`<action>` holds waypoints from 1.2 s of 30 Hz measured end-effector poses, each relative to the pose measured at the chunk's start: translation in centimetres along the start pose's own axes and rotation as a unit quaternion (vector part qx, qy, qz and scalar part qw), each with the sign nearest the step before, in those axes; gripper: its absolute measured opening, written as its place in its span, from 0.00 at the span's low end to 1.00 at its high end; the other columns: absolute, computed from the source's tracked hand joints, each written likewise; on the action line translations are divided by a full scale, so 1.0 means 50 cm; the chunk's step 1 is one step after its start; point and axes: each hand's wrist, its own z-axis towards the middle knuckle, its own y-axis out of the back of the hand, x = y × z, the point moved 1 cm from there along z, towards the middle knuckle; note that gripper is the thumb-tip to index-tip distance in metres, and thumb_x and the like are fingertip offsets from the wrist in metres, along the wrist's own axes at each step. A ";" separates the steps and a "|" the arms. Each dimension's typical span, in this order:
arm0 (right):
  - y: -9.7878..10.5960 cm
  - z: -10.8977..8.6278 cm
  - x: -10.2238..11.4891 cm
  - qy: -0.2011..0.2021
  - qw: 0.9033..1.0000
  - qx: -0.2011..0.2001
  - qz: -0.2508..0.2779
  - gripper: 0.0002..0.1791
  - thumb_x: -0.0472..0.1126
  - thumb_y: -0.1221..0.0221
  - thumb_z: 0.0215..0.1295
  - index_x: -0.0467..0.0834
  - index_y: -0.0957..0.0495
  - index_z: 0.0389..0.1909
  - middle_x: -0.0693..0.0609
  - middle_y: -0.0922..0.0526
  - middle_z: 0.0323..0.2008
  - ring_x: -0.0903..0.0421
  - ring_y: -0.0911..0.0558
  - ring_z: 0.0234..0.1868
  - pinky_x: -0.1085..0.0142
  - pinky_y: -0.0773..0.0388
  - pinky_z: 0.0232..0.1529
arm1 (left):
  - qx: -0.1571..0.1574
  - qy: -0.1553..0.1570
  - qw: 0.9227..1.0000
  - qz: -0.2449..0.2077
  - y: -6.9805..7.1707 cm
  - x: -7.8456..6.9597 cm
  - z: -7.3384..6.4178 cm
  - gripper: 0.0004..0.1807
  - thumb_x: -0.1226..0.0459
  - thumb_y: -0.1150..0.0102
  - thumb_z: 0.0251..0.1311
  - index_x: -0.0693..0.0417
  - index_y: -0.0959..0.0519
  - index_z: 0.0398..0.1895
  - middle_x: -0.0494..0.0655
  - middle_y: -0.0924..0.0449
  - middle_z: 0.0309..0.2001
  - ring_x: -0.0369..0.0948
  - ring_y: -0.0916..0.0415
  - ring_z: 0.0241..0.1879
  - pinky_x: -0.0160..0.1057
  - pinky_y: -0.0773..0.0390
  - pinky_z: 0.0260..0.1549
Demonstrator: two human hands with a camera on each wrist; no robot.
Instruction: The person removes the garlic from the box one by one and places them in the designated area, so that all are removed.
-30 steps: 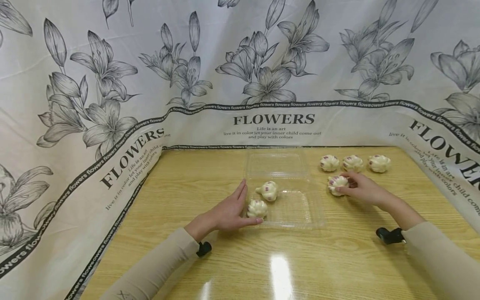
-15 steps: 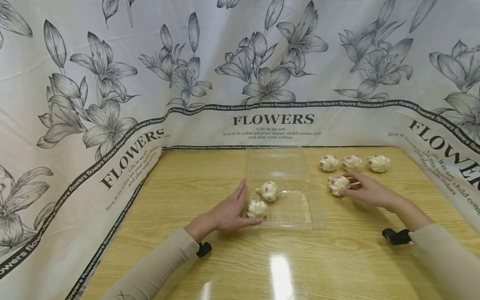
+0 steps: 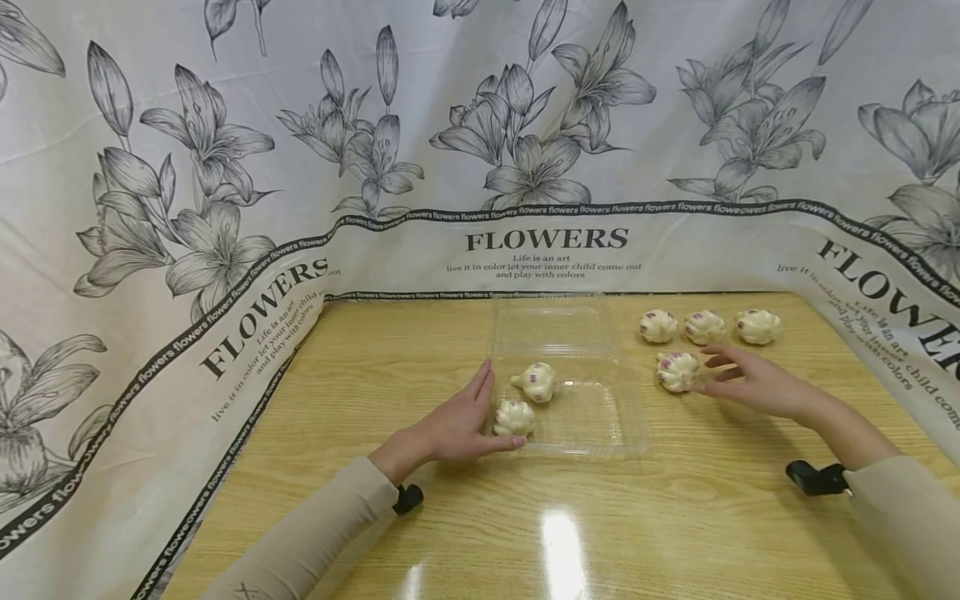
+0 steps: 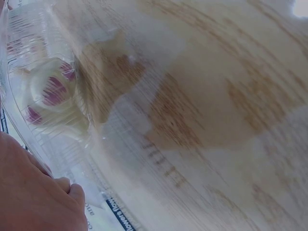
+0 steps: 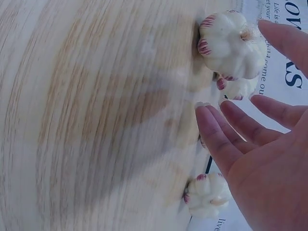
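A clear plastic clamshell box (image 3: 592,417) lies with its lid folded back. Two cream garlic bulbs with purple streaks are in its left side, one garlic bulb (image 3: 537,382) behind the other garlic bulb (image 3: 514,418). My left hand (image 3: 453,427) rests against the box's left side, fingers extended and thumb along the front edge. In the right wrist view, my right hand (image 5: 269,159) is spread beside a single garlic bulb (image 5: 233,43), with nothing in its grasp. That bulb sits on the table right of the box; the thumb tip is right by it.
Behind the single bulb, a row of three garlic bulbs (image 3: 705,327) lines the back right of the wooden table (image 3: 450,533). A white flower-printed cloth (image 3: 547,250) hangs around the back and sides. Dark camera mounts sit at both wrists.
My right hand has let go of the single garlic bulb and drawn back to the right, fingers opening. The bulb has shifted very slightly right. My left hand and the box have stayed put.
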 end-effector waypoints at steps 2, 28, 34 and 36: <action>0.004 -0.005 0.002 0.001 1.000 -0.003 0.000 0.42 0.46 0.40 0.75 0.24 0.48 0.74 0.20 0.35 0.65 0.21 0.29 0.61 0.38 0.19 0.53 | -0.001 0.000 1.000 0.000 0.000 0.000 0.000 0.69 0.23 0.54 0.59 0.62 0.70 0.81 0.57 0.79 0.82 0.52 0.60 0.80 0.44 0.47 0.76; -0.014 -0.018 0.125 0.127 0.990 -0.064 -0.004 0.30 0.37 0.36 0.70 0.31 0.33 0.69 0.32 0.27 0.64 0.33 0.23 0.59 0.62 0.19 0.56 | 0.000 -0.005 1.000 -0.001 0.004 -0.002 -0.001 0.69 0.23 0.54 0.59 0.62 0.70 0.81 0.60 0.77 0.82 0.53 0.60 0.80 0.44 0.49 0.76; -0.044 -0.010 0.163 0.147 0.988 -0.055 0.004 0.30 0.39 0.35 0.71 0.36 0.32 0.70 0.37 0.25 0.64 0.37 0.22 0.59 0.53 0.18 0.56 | -0.002 -0.004 1.000 -0.002 0.002 0.001 0.002 0.70 0.22 0.54 0.58 0.63 0.69 0.81 0.60 0.77 0.82 0.53 0.59 0.80 0.44 0.48 0.76; -0.054 -0.008 0.174 0.147 0.988 -0.048 0.014 0.31 0.40 0.35 0.71 0.36 0.32 0.70 0.37 0.26 0.65 0.36 0.22 0.60 0.49 0.18 0.56 | -0.002 -0.004 1.000 -0.002 0.002 0.002 0.001 0.70 0.22 0.54 0.58 0.63 0.69 0.81 0.60 0.77 0.82 0.53 0.58 0.80 0.44 0.47 0.76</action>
